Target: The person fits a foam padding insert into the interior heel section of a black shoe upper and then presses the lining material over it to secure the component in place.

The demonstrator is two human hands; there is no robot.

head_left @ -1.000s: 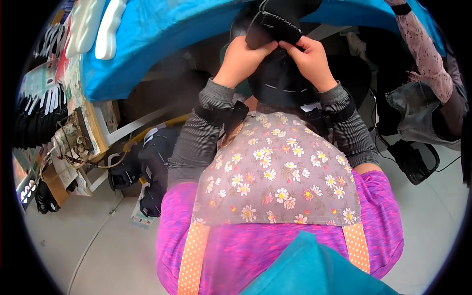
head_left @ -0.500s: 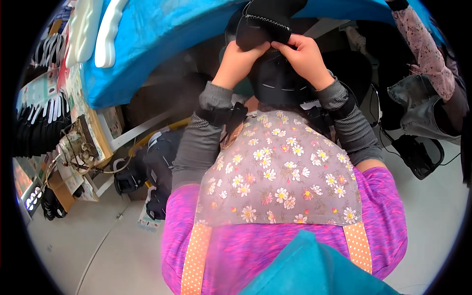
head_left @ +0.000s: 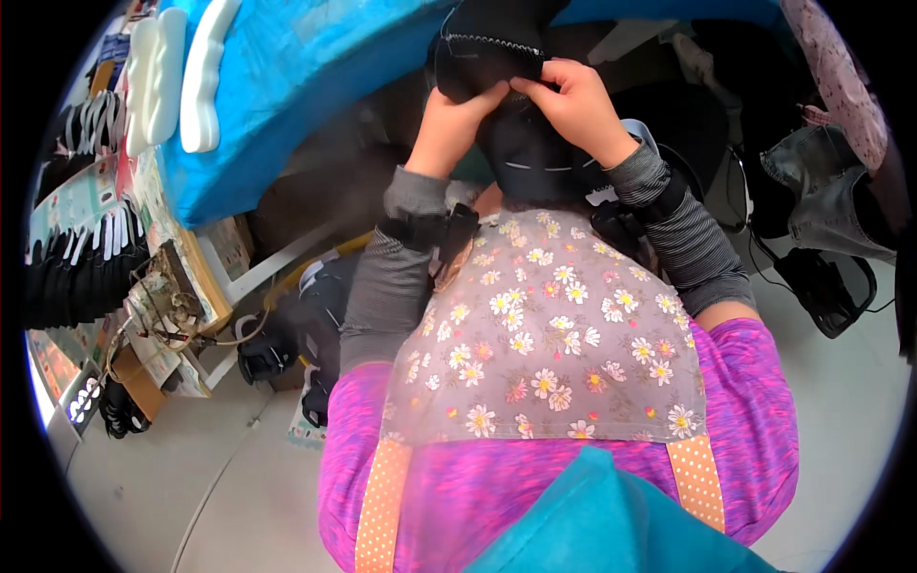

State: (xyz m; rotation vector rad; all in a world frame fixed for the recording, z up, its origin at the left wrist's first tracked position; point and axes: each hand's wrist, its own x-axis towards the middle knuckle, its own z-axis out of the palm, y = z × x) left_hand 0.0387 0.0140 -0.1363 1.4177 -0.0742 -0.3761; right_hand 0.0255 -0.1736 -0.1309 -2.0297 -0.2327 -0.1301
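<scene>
A black fabric piece with a white zigzag seam is held up at the edge of the blue-covered table. My left hand is closed on its lower edge, thumb pointing inward. My right hand pinches the same edge just to the right, so the two thumbs nearly meet. Part of the fabric reaches past the top of the picture, and the fingertips behind it are hidden. Below the hands lies more black material with short white marks, above my flowered apron.
White wavy-edged pieces lie on the blue table cover at the left. Rows of black items with white strips fill the far left. A co-worker's pink patterned sleeve shows at upper right, above a black bag-like thing.
Both hands and the black fabric have shifted slightly left in the picture, with the grip kept. The surroundings have shifted a little too. The co-worker's sleeve has moved.
</scene>
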